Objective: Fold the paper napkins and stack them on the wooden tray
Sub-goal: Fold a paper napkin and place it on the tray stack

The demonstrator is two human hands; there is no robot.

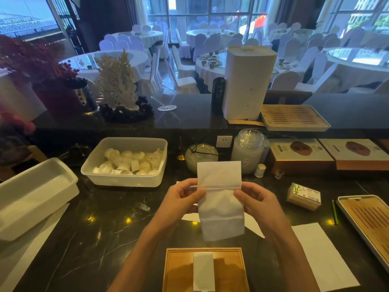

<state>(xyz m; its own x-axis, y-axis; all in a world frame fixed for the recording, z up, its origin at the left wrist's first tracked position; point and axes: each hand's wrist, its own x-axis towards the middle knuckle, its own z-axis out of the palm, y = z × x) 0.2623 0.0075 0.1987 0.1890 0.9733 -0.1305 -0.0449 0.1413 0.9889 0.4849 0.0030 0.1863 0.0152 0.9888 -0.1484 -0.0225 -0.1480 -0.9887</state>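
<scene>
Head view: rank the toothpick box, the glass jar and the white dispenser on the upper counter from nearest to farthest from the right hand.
From the right hand:
1. Toothpick box, just to its right on the counter.
2. Glass jar, behind it, against the back wall.
3. White dispenser, farthest, up on the raised counter.

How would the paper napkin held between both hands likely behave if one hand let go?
Probably floppy: the paper napkin is thin enough to let light through and already creases where the left hand and right hand pinch it. Likely very light, so it would droop or swing rather than stay flat. It may tear if tugged.
</scene>
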